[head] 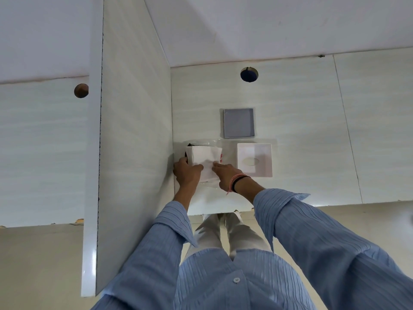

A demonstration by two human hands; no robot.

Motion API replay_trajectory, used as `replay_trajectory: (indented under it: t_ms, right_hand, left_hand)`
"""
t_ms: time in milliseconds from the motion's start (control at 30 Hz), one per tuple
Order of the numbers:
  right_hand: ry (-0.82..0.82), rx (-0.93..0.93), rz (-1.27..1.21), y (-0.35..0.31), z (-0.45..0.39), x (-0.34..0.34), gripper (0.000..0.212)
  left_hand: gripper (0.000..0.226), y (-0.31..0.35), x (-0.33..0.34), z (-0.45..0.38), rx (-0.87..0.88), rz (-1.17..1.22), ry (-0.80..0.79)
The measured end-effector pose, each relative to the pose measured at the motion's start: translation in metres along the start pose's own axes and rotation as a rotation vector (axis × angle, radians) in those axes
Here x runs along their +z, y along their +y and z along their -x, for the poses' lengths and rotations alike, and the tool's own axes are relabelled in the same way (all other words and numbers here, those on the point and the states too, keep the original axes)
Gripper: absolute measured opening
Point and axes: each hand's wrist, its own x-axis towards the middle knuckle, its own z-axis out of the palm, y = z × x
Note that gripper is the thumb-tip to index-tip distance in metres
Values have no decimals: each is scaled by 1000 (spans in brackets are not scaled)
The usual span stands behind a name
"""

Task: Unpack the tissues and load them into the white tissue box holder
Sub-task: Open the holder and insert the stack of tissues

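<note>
My left hand (187,173) covers the lower left corner of the tissue pack (204,158), and my right hand's fingers (218,166) hide part of its lower edge. The red print (221,158) on its wrapper is too small to read.

1. I take this for an office or call-centre style workstation: a pale, faintly grained desk (290,130) fills my view.
2. A tall white partition panel (134,130) stands on its left edge, walling this bay off from a matching desk surface (44,142) beyond it.
3. Each bay has a round cable hole: one (249,74) here at the back, another (81,90) on the neighbouring side.
4. Plain white wall (268,25) runs behind; beige floor (40,265) shows below the desk edge.
</note>
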Motion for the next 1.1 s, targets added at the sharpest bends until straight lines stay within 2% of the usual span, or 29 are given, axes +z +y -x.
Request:
replay_trajectory:
  t_ms: [167,233,300,433,500,567,600,700,767,933,1000,1100]
  right_hand:
    - [8,-9,-15,1,5,-6,61]
    - [53,8,-127,2,9,-9,59]
    - [231,43,-324,3,13,-14,51]
    - [776,174,-766,4,20,-30,22]
    - [850,262,-1030,8,21,-39,22]
    - [757,304,-1377,13,21,-48,35]
    - [648,317,-1537,15,23,-53,45]
    - [397,315,-1754,19,29,-59,68]
    - [316,282,-1800,18,29,-57,74]
    - [300,227,-1751,13,42,-58,91]
    - [313,169,-1713,13,46,-57,101]
    - [373,161,-1609,8,53,-59,92]
  left_hand:
    - [54,8,0,12,15,16,-46]
    - [52,10,-2,14,0,36,-49]
    - [49,15,-6,18,-22,125,-29]
    - [37,29,-19,30,-66,442,-9]
    - [33,35,-24,31,-94,572,-81]
    - [28,38,-26,32,-93,622,-200]
    - [26,40,-26,34,-80,630,-259]
    - [32,46,-22,42,-25,618,-397]
    - [28,48,-18,46,25,602,-437]
    - [23,51,-12,55,131,554,-494]
    - [30,50,-10,57,158,510,-486]
    - [49,48,-3,59,197,373,-504]
